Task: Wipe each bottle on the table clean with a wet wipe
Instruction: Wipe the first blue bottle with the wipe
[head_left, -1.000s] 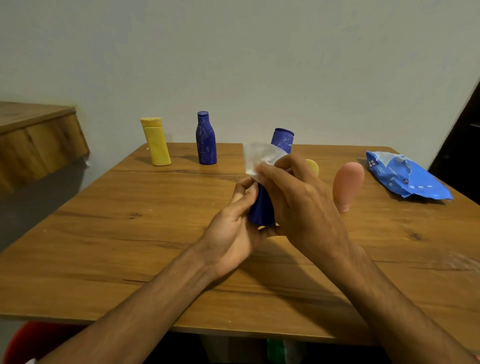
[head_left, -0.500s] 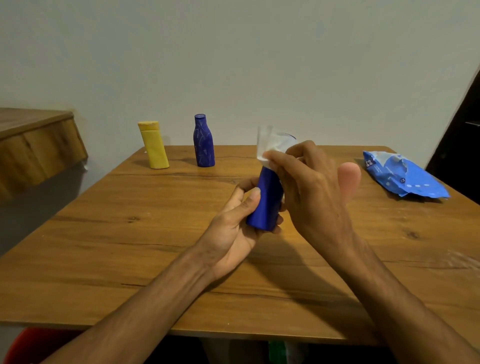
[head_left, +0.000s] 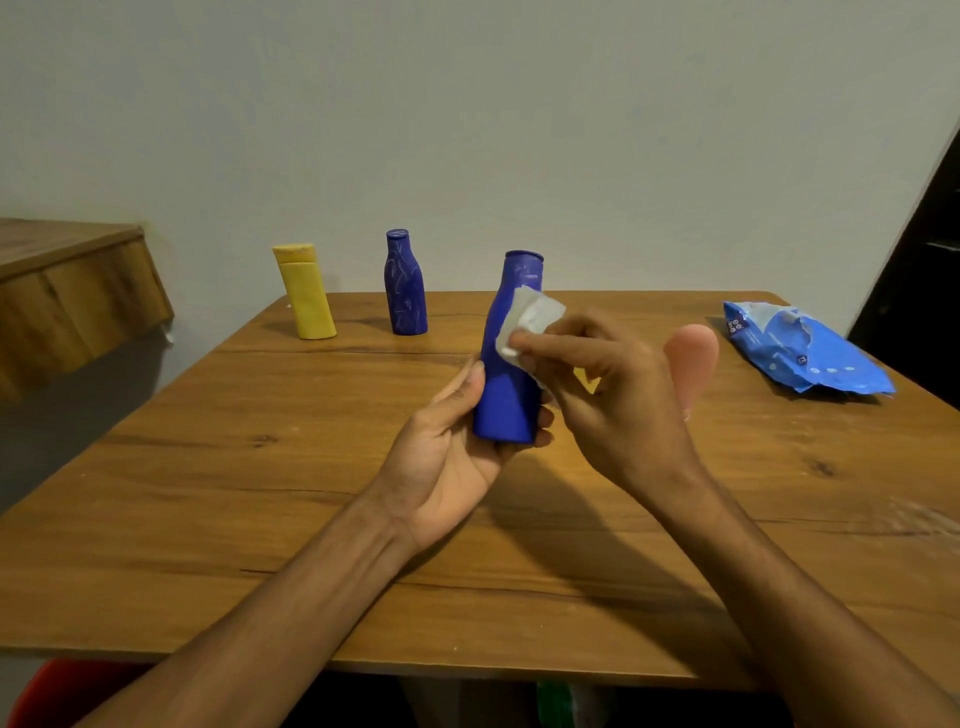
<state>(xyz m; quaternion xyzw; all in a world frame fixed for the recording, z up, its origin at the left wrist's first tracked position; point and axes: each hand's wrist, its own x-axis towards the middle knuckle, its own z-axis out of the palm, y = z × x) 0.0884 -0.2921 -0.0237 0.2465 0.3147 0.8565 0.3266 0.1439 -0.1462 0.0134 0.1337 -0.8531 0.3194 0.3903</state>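
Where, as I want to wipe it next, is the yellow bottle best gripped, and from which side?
Probably take the yellow bottle round its straight body below the cap, fingers coming from the near side: it stands upright and free, with the scribbled blue bottle apart on its right.

Wooden ledge (head_left: 67, 291) juts out at far left, apart from the surface (head_left: 208, 493). Plain pale wall (head_left: 467, 130) behind. Dark door edge (head_left: 919, 249) at right. Crumpled blue packet (head_left: 800, 358) lies on the far right corner (torn open). Red object (head_left: 57, 691) and something green (head_left: 553, 701) sit below the near edge, unclear what.
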